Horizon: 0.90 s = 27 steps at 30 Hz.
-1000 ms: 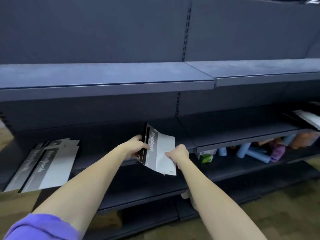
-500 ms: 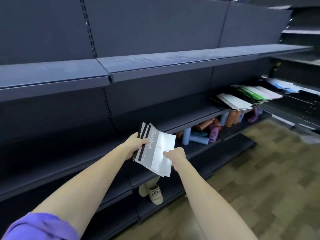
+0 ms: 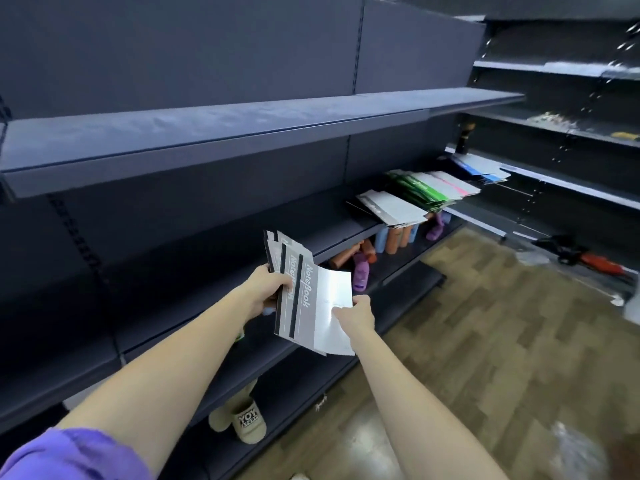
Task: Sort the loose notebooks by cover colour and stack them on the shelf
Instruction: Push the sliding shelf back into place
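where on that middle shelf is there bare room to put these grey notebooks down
Bare: the dark middle shelf from the left hand rightward to the flat grey notebook stack. Crowded: beyond it, green and pink-edged stacks overlap; plastic bottles fill the shelf below.

Bottles (image 3: 391, 241) crowd a lower ledge; a slipper (image 3: 242, 422) rests below.

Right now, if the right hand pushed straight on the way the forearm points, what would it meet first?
The right hand already pinches the grey notebooks, so those come first. Beyond them the line probably runs to the middle shelf, though depth is unclear.
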Available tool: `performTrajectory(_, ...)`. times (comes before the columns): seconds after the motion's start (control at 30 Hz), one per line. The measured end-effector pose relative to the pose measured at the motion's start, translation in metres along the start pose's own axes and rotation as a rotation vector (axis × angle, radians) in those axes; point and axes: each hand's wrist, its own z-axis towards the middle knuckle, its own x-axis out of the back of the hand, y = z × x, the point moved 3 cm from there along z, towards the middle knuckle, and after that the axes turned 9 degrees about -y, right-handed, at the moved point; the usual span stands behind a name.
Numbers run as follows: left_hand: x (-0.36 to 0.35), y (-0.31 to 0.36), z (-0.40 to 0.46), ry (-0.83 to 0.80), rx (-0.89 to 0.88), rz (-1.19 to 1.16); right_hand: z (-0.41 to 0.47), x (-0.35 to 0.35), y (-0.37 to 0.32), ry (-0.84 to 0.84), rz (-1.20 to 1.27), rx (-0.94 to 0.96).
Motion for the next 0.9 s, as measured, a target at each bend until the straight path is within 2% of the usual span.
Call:
performTrajectory(0.3, -0.072, 0.076, 0.134, -0.092, -0.090, -0.123, 0.110, 0.101, -0.078, 0.059, -0.330, 0.122)
performTrajectory(0.67, -0.114, 0.133, 0.250, 0.141, -0.164, -0.131, 0.231, 0.171, -0.114, 0.124, -0.401, 0.241)
performTrajectory(0.9, -0.124, 0.134, 0.292, 0.262, -0.105, -0.137, 0.301, 0.204, -0.131, 0.193, -0.687, 0.307)
